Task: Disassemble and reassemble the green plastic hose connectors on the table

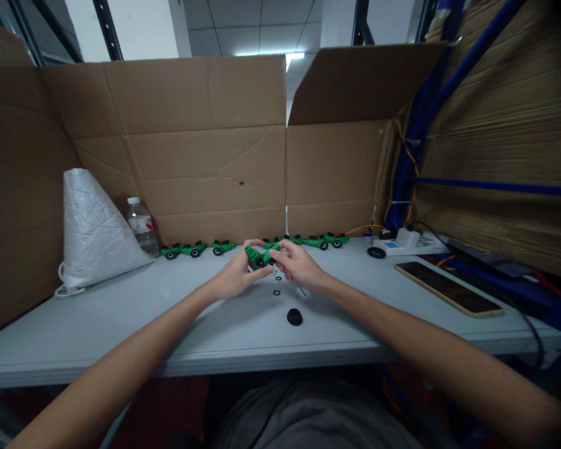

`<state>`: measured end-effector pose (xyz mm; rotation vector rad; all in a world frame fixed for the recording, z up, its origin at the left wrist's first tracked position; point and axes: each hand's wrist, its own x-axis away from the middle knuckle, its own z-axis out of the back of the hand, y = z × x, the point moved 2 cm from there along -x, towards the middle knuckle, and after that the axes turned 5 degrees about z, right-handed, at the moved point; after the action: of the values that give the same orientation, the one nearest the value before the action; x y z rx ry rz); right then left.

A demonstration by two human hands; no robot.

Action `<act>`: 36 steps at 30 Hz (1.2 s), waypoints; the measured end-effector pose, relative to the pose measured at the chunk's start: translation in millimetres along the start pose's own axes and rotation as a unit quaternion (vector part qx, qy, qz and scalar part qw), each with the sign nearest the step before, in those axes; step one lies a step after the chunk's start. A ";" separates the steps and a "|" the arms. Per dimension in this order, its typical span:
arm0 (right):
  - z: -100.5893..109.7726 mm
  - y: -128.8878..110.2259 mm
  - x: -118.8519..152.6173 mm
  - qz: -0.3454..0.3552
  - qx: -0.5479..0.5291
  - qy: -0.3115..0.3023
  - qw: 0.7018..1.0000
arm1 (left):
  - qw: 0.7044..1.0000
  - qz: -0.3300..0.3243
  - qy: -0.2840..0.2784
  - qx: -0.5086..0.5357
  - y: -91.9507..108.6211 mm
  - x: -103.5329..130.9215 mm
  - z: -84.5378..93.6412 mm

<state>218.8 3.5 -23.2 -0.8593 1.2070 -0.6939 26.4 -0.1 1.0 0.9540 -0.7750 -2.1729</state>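
A green toy part (257, 258) is held up over the middle of the table, with my left hand (237, 273) closed around its left side. My right hand (300, 267) pinches at the part's right end, its fingers bent together. Just below the hands, small dark rings (277, 292) lie on the white tabletop, and a thin metal rod (303, 290) shows under my right hand. Nearer the front edge rests a black wheel (294, 317). Behind my hands stands a row of green toy cars with black wheels (183, 250), partly hidden by my fingers.
On the left are a silvery bag (98, 231) and a plastic bottle (143, 226). To the right lie a phone (449, 288), a white power strip (402, 243) with cables, and a black round piece (376, 252). Cardboard walls (206, 168) enclose the table (121, 324).
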 end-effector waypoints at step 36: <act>-0.5 4.4 -1.1 0.037 0.032 0.016 0.999 | 0.993 0.039 0.028 0.104 0.5 -6.4 -2.4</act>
<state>218.1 6.6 -26.6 -0.7485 1.2328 -0.6842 31.9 3.7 2.7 1.0639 -1.0109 -2.0177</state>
